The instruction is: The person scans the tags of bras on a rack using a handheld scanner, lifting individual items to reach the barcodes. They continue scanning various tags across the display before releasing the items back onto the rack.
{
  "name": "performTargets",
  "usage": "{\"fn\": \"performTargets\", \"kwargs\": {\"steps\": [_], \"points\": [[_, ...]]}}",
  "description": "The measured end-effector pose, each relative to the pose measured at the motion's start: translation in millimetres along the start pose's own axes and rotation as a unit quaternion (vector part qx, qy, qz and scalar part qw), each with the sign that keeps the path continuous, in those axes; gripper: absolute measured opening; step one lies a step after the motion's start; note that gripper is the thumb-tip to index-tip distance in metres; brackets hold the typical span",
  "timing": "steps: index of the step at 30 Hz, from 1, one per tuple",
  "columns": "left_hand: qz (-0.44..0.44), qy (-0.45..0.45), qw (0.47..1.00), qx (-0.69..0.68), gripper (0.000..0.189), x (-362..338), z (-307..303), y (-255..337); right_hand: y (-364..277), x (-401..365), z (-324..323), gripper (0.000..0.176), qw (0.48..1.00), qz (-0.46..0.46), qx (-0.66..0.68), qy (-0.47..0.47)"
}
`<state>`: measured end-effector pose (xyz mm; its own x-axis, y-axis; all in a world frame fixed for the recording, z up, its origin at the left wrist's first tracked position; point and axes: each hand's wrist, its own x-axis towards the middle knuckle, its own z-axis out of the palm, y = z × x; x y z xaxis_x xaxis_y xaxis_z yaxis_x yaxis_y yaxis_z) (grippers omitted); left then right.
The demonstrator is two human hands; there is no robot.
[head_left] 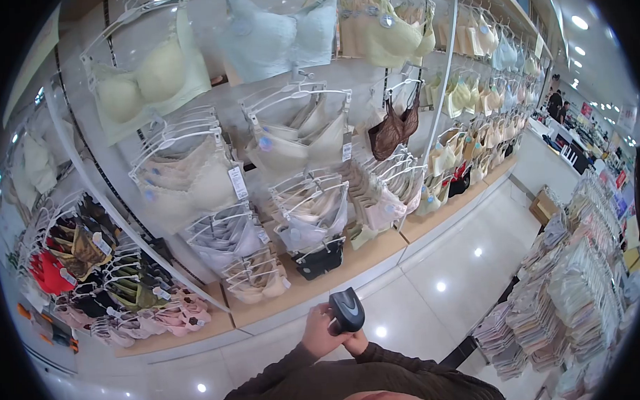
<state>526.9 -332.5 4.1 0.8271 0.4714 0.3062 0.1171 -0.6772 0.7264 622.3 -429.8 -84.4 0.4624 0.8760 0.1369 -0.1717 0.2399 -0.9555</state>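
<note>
A dark grey barcode scanner (347, 310) is held in front of my body, its rounded head pointing up and away from me. My left hand (317, 332) is closed round its grip from the left side. Just below and to the right, my right hand (356, 342) is close against the scanner's lower part. Its fingers are mostly hidden behind the scanner, so whether it also grips cannot be made out. Beyond my hands, a black bra (321, 259) hangs at the bottom of the wall display.
Bras on hangers fill the wall rack, including a brown lace bra (395, 130). A wooden ledge (323, 288) runs along its foot. Packed garments hang on a rack (584, 282) at right. A cardboard box (544, 206) stands by the counter, with people farther back.
</note>
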Motion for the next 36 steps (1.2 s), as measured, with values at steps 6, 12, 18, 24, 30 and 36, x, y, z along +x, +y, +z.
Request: {"fn": "performTargets", "kwargs": {"steps": [6,12,18,24,30,36], "points": [[-0.036,0.014,0.999,0.021,0.052,-36,-52,-19,15,3,56,0.043,0.988,0.120,0.085,-0.056],[-0.016,0.056,0.998,0.028,0.037,-66,-107,-28,14,1,101,0.049,0.987,0.118,0.092,-0.057],[-0.006,0.144,0.989,0.034,0.014,-104,-149,-36,12,-9,145,0.045,0.977,0.169,0.088,-0.094],[-0.067,0.175,0.982,0.013,0.009,-150,-154,-40,37,-29,180,0.025,0.972,0.151,0.096,-0.150],[-0.188,0.084,0.976,-0.068,0.029,-179,-139,-59,12,-33,201,0.039,0.965,0.163,0.144,-0.145],[-0.088,0.001,0.995,-0.049,0.040,-159,-128,-70,68,-40,182,0.046,0.963,0.178,0.098,-0.175]]}}
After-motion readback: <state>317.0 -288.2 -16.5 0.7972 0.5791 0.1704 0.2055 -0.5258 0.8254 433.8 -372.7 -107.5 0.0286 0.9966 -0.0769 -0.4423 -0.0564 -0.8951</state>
